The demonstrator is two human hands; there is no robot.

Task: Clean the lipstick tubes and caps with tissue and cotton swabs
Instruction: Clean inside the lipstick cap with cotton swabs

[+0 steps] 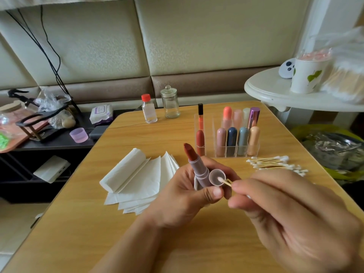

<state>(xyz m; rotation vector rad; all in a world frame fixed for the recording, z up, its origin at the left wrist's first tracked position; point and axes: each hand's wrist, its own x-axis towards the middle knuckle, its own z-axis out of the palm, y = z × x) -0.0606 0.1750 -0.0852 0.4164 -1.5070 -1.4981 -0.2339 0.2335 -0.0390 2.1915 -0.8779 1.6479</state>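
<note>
Left hand above the worktop, fingers curled round an open lipstick, its cap and a bit of tissue. Right hand pinches a cotton swab, tip inside the cap. Tissue stack left; spare swabs and a rack of lipsticks behind.

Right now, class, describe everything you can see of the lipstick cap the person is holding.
The lipstick cap is a small mauve cup, seemingly matte plastic, its open mouth turned toward the camera. The left hand holds it beside the open lipstick tube, thumb below it. The white tip of a cotton swab, pinched by the right hand, sits inside it. Its outer end is hidden.
</note>
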